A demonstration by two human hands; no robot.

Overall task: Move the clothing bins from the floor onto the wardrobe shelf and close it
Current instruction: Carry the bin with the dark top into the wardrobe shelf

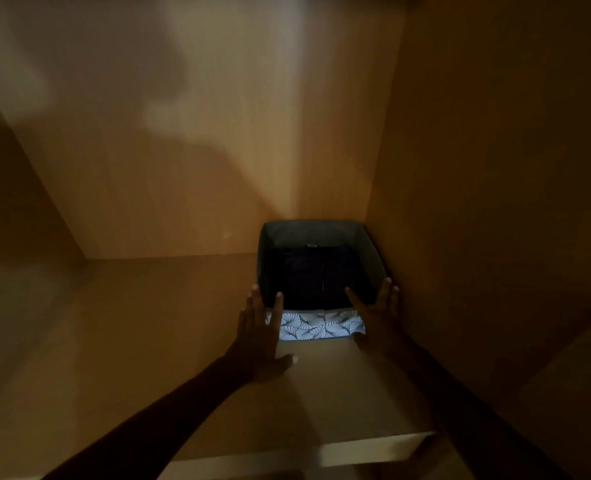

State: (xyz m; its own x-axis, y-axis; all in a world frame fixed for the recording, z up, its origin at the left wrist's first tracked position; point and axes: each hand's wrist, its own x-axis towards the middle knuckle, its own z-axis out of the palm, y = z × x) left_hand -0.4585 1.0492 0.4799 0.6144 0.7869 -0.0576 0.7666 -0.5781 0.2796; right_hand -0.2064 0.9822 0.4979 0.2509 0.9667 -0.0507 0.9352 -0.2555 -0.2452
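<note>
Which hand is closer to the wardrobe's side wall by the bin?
Right. The right hand sits at the right front corner of the bin, beside the side wall; the left hand is at its left corner.

bin (370, 251) on shelf (148, 341), beside right wall (477, 202) | left hand (259, 337): straight fingers (254, 297) touch front-left corner | right hand (379, 317): front-right corner

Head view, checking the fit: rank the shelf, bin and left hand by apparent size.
1. shelf
2. bin
3. left hand, touching the bin's front, so nearness barely skews this.
</note>
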